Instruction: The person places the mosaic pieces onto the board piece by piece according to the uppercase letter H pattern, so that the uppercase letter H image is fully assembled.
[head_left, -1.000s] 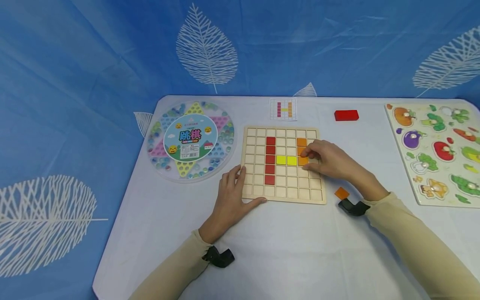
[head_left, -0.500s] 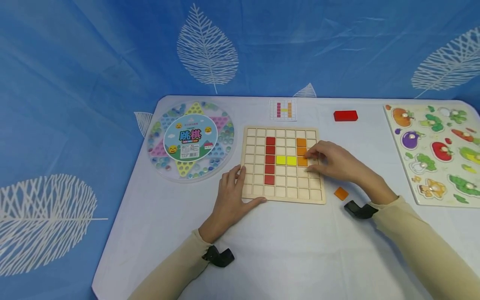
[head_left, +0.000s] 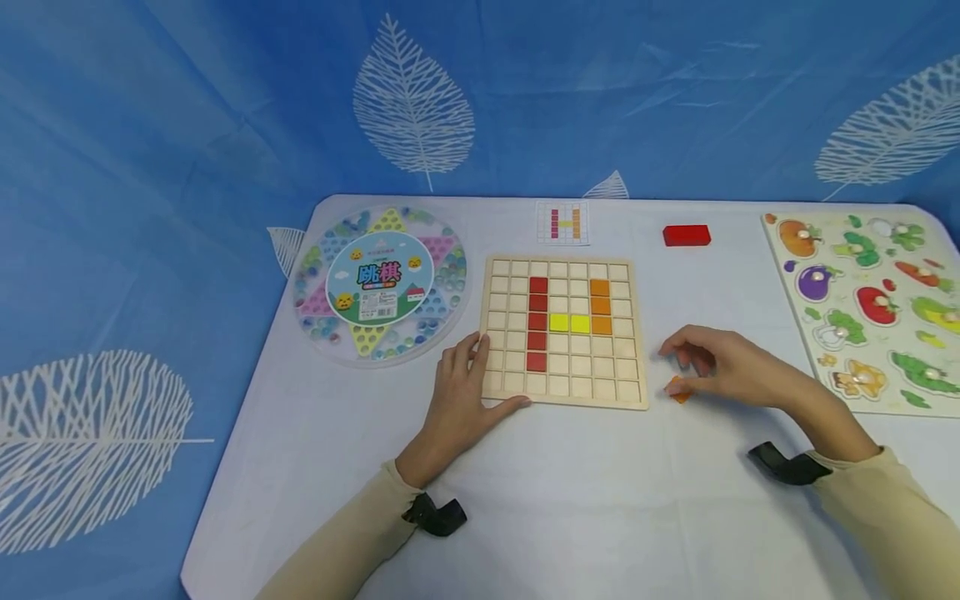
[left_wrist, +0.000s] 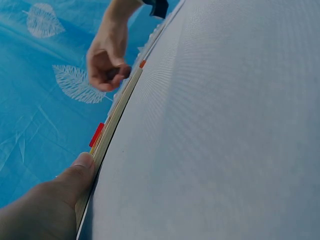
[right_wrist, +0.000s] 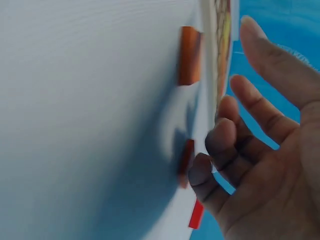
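A wooden grid board lies mid-table. It bears a column of red tiles, two yellow tiles in a row, and a column of three orange tiles. My left hand rests against the board's front left corner, thumb along the front edge. To the right of the board, my right hand hovers with nothing between its loosely bent fingers. Below its thumb lies a loose orange tile, partly hidden. The right wrist view shows an orange tile and a second orange-red piece on the cloth.
Behind the board lies a pattern card. A red block sits at the back right. A round Chinese checkers box is at the left, and a vegetable puzzle board at the right. A blue leaf-print curtain hangs behind the table.
My right hand has left the lowest orange tile on the board and moved right and toward me, over the loose orange tile. The left hand stays at the board's corner.
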